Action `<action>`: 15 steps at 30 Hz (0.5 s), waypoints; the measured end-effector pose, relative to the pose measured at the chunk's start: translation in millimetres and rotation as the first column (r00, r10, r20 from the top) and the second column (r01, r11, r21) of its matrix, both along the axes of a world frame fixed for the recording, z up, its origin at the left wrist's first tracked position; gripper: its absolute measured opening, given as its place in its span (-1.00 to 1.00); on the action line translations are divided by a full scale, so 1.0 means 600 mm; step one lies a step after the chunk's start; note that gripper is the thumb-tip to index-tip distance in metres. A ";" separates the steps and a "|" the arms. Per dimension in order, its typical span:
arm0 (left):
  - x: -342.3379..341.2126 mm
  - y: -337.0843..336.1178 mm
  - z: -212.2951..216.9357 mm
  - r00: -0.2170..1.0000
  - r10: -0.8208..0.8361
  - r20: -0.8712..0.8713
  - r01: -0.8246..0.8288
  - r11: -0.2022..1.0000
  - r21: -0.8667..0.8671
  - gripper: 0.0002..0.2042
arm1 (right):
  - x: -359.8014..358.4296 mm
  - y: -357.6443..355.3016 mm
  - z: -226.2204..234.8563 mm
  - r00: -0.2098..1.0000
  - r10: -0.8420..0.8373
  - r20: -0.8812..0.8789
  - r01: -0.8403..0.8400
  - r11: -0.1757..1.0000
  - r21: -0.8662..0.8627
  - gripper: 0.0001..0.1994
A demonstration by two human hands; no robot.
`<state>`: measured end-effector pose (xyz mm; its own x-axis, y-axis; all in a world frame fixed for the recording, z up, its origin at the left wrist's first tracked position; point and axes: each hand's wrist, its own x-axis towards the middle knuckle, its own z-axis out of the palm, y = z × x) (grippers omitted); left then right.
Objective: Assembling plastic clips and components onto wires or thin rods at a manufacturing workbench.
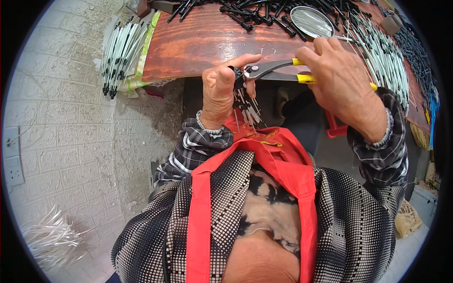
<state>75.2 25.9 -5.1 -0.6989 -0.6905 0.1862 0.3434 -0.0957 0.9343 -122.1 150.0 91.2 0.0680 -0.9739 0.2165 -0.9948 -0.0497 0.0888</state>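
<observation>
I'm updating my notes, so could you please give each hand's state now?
Left hand: holding a bunch of sticks.
Right hand: closed, holding yellow-handled pliers.

The cutters (277, 65) have yellow handles (306, 79). At six o'clock, the apron (200, 221) is red and the coat (351, 226) has little black and cream squares. At twelve o'clock, the table (188, 45) is reddish brown.

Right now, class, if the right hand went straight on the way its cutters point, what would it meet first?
Led by its cutters, the right hand would likely meet the bundle first, near its black top, in the left hand. Whether the tip already touches is unclear.
</observation>
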 end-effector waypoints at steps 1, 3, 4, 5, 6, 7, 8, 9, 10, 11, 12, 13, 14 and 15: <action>-0.003 -0.002 -0.002 0.998 -0.048 -0.041 0.048 0.999 -0.013 -0.13 | -0.010 -0.001 0.005 0.999 0.049 0.010 -0.049 0.999 -0.010 -0.64; -0.007 -0.004 -0.007 0.982 -0.143 -0.120 0.139 0.989 -0.042 -0.09 | -0.030 -0.008 0.016 0.988 0.150 0.030 -0.149 0.988 -0.031 -0.69; -0.005 -0.004 -0.008 0.982 -0.144 -0.119 0.141 0.989 -0.035 -0.09 | -0.036 -0.019 0.027 0.988 0.148 0.033 -0.147 0.989 -0.025 -0.69; -0.001 -0.005 -0.006 0.990 -0.127 -0.067 0.120 0.988 -0.099 -0.17 | -0.039 -0.033 0.042 0.981 0.122 0.151 -0.148 0.973 0.179 -0.61; 0.003 -0.003 -0.002 0.993 -0.118 -0.017 0.113 0.980 -0.163 -0.24 | -0.042 -0.042 0.057 0.965 0.059 0.257 -0.156 0.914 0.373 -0.52; 0.004 0.000 0.002 0.994 -0.105 0.031 0.109 0.968 -0.227 -0.30 | -0.048 -0.048 0.063 0.937 -0.024 0.348 -0.182 0.816 0.548 -0.44; 0.004 0.004 0.004 0.992 -0.119 0.030 0.122 0.968 -0.221 -0.30 | -0.058 -0.052 0.054 0.937 -0.039 0.348 -0.171 0.815 0.554 -0.44; 0.006 0.009 0.008 0.993 -0.099 0.058 0.109 0.971 -0.211 -0.39 | -0.068 -0.058 0.038 0.828 -0.214 0.517 -0.278 0.644 0.712 -0.38; 0.007 0.013 0.013 0.993 -0.081 0.085 0.097 0.974 -0.203 -0.45 | -0.078 -0.059 0.021 0.678 -0.420 0.604 -0.422 0.450 0.787 -0.33; 0.009 0.014 0.014 0.992 -0.058 0.113 0.080 0.978 -0.194 -0.48 | -0.082 -0.060 0.005 0.505 -0.624 0.596 -0.588 0.256 0.767 -0.27; 0.010 0.015 0.015 0.991 -0.066 0.113 0.087 0.978 -0.189 -0.48 | -0.082 -0.054 -0.008 0.501 -0.631 0.592 -0.586 0.256 0.769 -0.27; 0.010 0.015 0.016 0.990 -0.062 0.123 0.086 0.976 -0.201 -0.50 | -0.081 -0.046 -0.020 0.467 -0.612 0.638 -0.593 0.319 0.740 -0.28; 0.008 0.016 0.018 0.990 -0.047 0.132 0.075 0.974 -0.216 -0.53 | -0.081 -0.041 -0.027 0.441 -0.581 0.684 -0.600 0.375 0.707 -0.30; 0.005 0.016 0.020 0.990 -0.031 0.140 0.064 0.971 -0.232 -0.55 | -0.081 -0.036 -0.029 0.415 -0.548 0.726 -0.604 0.431 0.670 -0.31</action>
